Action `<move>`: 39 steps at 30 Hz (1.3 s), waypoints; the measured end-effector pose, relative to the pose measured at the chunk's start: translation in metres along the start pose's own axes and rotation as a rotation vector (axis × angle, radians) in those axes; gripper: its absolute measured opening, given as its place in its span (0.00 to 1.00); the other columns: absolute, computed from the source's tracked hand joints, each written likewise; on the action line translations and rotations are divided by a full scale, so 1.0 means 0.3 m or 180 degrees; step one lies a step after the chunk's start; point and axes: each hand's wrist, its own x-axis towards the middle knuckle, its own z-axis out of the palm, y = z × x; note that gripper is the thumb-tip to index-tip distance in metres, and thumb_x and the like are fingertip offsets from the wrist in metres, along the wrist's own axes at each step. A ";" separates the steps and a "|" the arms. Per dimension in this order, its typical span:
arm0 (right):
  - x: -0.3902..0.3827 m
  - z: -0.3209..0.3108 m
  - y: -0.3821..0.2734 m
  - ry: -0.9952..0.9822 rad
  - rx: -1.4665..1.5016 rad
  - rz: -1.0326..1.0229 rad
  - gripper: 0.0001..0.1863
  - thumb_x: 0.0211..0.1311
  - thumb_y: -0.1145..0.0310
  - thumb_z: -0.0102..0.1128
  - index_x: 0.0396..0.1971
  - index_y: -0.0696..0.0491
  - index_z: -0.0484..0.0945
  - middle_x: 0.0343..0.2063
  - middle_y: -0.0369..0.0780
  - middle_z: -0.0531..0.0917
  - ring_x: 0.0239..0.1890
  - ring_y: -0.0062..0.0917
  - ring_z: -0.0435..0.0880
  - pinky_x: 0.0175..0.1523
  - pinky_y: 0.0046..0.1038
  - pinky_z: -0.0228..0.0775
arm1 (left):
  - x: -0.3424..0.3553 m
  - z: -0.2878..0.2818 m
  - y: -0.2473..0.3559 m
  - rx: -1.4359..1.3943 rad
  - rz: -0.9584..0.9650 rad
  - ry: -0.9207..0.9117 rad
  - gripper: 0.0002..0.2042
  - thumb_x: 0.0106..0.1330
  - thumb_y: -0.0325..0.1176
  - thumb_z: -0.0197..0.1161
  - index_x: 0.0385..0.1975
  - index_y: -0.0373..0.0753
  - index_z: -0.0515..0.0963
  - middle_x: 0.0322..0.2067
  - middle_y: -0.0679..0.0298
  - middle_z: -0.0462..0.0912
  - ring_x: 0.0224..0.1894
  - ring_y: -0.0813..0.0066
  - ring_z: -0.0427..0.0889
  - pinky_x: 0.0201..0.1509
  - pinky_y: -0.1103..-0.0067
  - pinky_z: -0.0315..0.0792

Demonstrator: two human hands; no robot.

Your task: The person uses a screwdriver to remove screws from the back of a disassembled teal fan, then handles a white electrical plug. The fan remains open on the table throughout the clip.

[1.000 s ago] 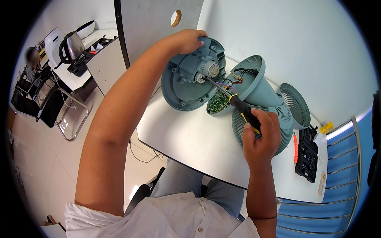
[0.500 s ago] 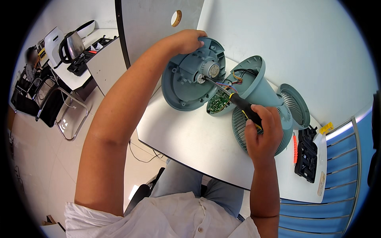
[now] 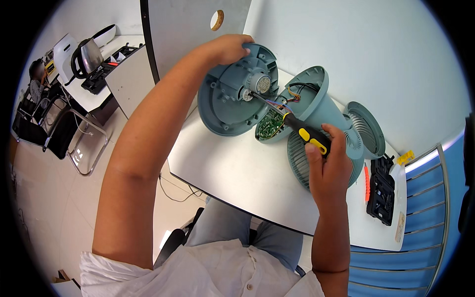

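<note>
Our screwdriver (image 3: 295, 123), mid-frame, has rolled, showing more yellow. Our right hand (image 3: 332, 166) grips its handle; our left hand (image 3: 231, 49) holds the round cover (image 3: 215, 110), top middle. Let's push straight.

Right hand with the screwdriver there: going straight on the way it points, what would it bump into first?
Leading the right hand, the screwdriver would likely meet the small white part inside the round shell first; whether they already touch is unclear.
</note>
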 end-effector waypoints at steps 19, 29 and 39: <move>-0.007 0.017 0.021 0.0459 -0.0516 -0.0993 0.19 0.57 0.65 0.62 0.45 0.55 0.69 0.35 0.43 0.75 0.30 0.33 0.78 0.35 0.30 0.71 | -0.029 0.007 0.011 0.0015 0.0038 0.0208 0.17 0.64 0.33 0.52 0.53 0.40 0.71 0.42 0.51 0.79 0.45 0.55 0.78 0.50 0.67 0.70; -0.016 0.009 -0.019 0.0087 -0.0158 -0.0182 0.23 0.49 0.76 0.66 0.44 0.57 0.66 0.39 0.48 0.70 0.42 0.39 0.75 0.43 0.32 0.70 | -0.029 0.001 0.023 0.0156 -0.0024 0.0176 0.17 0.65 0.33 0.51 0.53 0.40 0.71 0.43 0.51 0.79 0.46 0.55 0.78 0.50 0.67 0.70; -0.030 0.032 -0.012 0.0172 -0.0615 0.0284 0.20 0.57 0.60 0.62 0.43 0.56 0.69 0.30 0.42 0.76 0.29 0.38 0.79 0.35 0.33 0.72 | -0.029 0.010 0.034 0.0158 -0.0057 0.0170 0.16 0.65 0.33 0.51 0.52 0.39 0.71 0.43 0.52 0.79 0.46 0.56 0.78 0.51 0.67 0.70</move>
